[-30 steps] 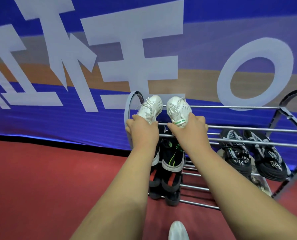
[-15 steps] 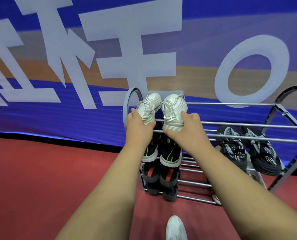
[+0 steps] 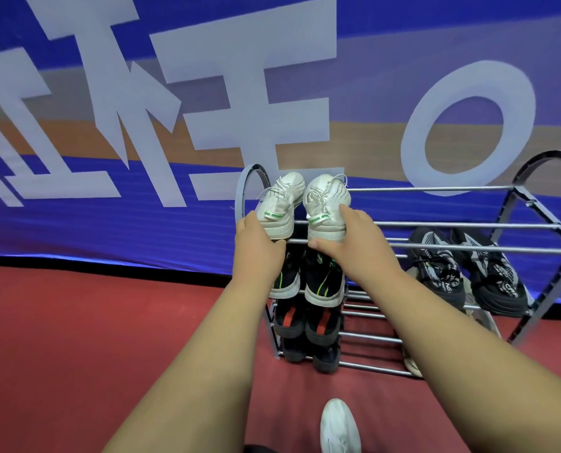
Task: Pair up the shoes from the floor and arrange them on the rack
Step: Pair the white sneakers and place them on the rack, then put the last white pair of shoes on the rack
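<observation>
The left hand [image 3: 256, 245] is gripping the heel of the left white shoe [image 3: 280, 204], with the thumb lying under the sole. The right hand [image 3: 352, 241] is gripping the heel of the right white shoe [image 3: 326, 204]; its fingers are lying along the outer side and its thumb is curling under the sole. Both shoes are resting on the top bars of the rack [image 3: 452, 225], at its left end, just beyond the hands, with the toes pointing up toward the banner [image 3: 76, 207]. They are standing side by side and very close together.

Directly below the hands, one level down, a pair of black shoes with green stripes [image 3: 321, 279] is sitting, partly hidden by the left wrist. Below that a pair of black shoes with red marks [image 3: 318, 325] is sitting, and under it another dark pair [image 3: 325, 358] whose details I cannot tell. To the right of the right hand, well apart from it, a pair of black-and-white knit shoes [image 3: 468, 273] is leaning on the second level. Nearer than both forearms, the toe of a plain white shoe [image 3: 339, 426] is showing on the red floor [image 3: 76, 338].
</observation>
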Demonstrator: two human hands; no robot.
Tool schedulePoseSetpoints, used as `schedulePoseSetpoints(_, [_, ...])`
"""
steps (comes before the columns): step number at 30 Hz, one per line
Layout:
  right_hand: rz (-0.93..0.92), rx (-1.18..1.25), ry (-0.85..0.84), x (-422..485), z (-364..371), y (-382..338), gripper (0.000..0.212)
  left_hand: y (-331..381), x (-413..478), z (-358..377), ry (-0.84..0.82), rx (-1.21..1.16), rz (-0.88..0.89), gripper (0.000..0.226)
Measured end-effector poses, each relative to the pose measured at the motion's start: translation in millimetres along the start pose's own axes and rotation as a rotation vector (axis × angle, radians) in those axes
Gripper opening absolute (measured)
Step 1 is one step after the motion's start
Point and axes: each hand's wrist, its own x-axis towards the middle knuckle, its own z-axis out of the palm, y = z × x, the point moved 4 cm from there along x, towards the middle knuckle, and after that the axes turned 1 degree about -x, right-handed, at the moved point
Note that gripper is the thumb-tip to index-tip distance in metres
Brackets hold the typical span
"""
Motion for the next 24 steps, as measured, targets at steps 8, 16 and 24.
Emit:
schedulePoseSetpoints(8, [0.019, -0.072, 0.016, -12, -5, -6, 0.071, 1, -28, -15, -0.032, 0.072, -0.113, 0.043])
schedulePoseSetpoints(16, [0.019, -0.188, 0.169, -78, -54, 0, 0.036, 13, -96, 26, -0.673, 0.335, -0.195, 0.020])
schedulePoseSetpoints(24, [-0.006, -0.339, -0.137, -132, -61, 69, 0.006, 9, -148, 99, -1.080, 0.470, -0.228, 0.039])
